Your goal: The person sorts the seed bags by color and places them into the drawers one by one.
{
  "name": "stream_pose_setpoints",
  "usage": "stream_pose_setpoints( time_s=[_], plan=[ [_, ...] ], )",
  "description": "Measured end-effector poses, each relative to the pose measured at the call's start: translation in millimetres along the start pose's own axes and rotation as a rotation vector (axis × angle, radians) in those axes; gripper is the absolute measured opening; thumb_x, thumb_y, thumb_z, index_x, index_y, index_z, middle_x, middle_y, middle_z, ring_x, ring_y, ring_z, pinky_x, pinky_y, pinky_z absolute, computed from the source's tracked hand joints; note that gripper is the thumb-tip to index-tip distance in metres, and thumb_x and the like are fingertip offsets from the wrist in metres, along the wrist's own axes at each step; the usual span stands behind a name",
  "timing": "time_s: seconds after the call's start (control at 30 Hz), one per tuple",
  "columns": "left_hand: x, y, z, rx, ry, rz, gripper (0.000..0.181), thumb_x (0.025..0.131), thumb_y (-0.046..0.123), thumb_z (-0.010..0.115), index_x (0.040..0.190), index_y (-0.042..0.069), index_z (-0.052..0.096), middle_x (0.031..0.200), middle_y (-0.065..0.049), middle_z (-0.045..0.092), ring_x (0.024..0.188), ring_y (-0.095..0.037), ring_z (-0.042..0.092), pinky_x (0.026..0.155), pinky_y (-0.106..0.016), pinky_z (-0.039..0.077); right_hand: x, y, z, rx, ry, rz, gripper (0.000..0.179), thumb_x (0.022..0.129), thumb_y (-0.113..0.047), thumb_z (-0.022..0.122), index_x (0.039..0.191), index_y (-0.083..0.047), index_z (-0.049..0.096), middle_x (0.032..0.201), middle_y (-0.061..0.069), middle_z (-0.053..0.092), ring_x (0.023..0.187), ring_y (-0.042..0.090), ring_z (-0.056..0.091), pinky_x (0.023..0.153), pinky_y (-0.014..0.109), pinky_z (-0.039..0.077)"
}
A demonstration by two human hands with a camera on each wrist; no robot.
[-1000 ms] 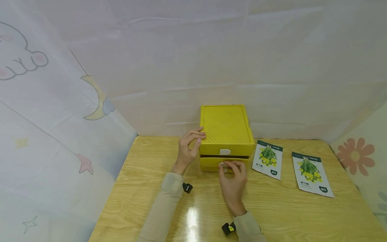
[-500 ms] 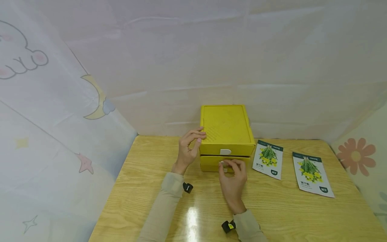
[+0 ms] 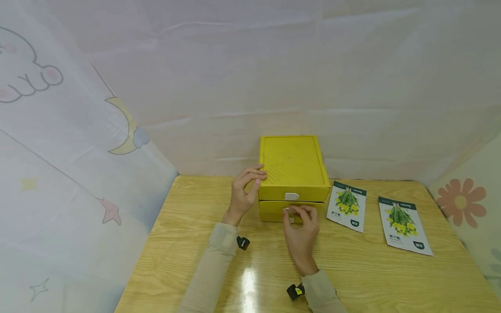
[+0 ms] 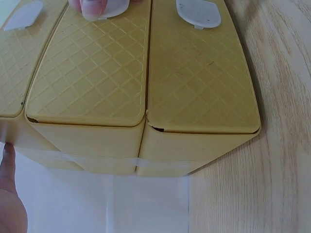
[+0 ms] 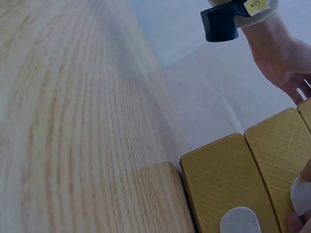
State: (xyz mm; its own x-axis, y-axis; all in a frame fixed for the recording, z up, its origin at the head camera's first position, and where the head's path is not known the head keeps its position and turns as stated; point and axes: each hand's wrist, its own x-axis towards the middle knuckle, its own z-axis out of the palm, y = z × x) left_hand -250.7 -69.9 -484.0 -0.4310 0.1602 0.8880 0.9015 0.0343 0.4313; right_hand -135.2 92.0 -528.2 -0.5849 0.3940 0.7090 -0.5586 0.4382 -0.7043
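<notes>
Plainly, the yellow drawer box [image 3: 291, 158] sits just right of centre in the head view, on a wooden table [image 3: 372, 274]. At its left side, the left hand [image 3: 244, 191] rests its extended fingers on the edge of the top, gripping nothing. Below it, toward the bottom centre, the right hand [image 3: 303, 239] pinches a white tab [image 5: 302, 196] between thumb and fingers. Only the head view shows the packets: one packet [image 3: 346, 206] lies just right of the box, another packet [image 3: 405, 225] farther toward the right edge, both printed with green leaves and yellow flowers. The left wrist view alone makes all three drawer fronts clear, the pinched tab belonging to the middle drawer [image 4: 92, 73], and reveals clear tape [image 4: 107, 159] along the box's side and small dark gaps at the front corners. The right wrist view instead catches, at its upper right, a black wrist mount [image 5: 219, 24] with a yellow label [image 5: 256, 6] at the left sleeve; most of the right hand falls outside it.
</notes>
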Motion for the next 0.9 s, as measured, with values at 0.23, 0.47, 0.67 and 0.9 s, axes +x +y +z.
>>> stream_pose_setpoints(
  time_s=[0.23,0.47,0.67,0.9],
  plan=[
    [0.2,-0.1,0.2,-0.006,0.0,-0.001,0.021,0.097,0.007,0.053,0.099,0.0,0.072,0.105,-0.015,0.068,0.115,-0.038,0.058,0.099,-0.047,0.047,-2.3,14.5,3.2,-0.007,0.008,-0.008,0.022,0.07,0.011,0.081,0.088,0.004,0.072,0.094,0.021,0.053,0.08,0.032,0.054,0.071,0.026,0.047],
    [1.4,-0.3,0.2,-0.01,0.001,0.005,0.021,0.097,0.006,0.052,0.099,0.0,0.072,0.105,-0.015,0.068,0.115,-0.038,0.058,0.099,-0.047,0.047,-6.8,37.1,4.6,-0.023,-0.012,0.028,0.018,0.075,-0.002,0.082,0.091,-0.007,0.075,0.097,0.01,0.055,0.085,0.024,0.055,0.07,0.034,0.051],
    [1.8,0.8,0.3,-0.01,0.002,0.007,0.02,0.097,0.006,0.053,0.099,0.0,0.072,0.105,-0.015,0.068,0.114,-0.038,0.059,0.099,-0.047,0.047,-7.3,36.7,2.8,0.002,-0.028,0.057,0.015,0.078,-0.006,0.081,0.092,-0.008,0.075,0.098,0.007,0.054,0.088,0.022,0.055,0.073,0.032,0.052],
    [0.7,1.4,0.1,-0.004,0.002,0.005,0.021,0.097,0.007,0.052,0.098,0.0,0.072,0.105,-0.015,0.068,0.114,-0.037,0.059,0.098,-0.047,0.047,-9.2,32.9,0.5,0.069,-0.059,0.062,0.023,0.075,0.003,0.081,0.096,-0.003,0.073,0.1,0.013,0.054,0.088,0.028,0.056,0.073,0.04,0.055]
  ],
)
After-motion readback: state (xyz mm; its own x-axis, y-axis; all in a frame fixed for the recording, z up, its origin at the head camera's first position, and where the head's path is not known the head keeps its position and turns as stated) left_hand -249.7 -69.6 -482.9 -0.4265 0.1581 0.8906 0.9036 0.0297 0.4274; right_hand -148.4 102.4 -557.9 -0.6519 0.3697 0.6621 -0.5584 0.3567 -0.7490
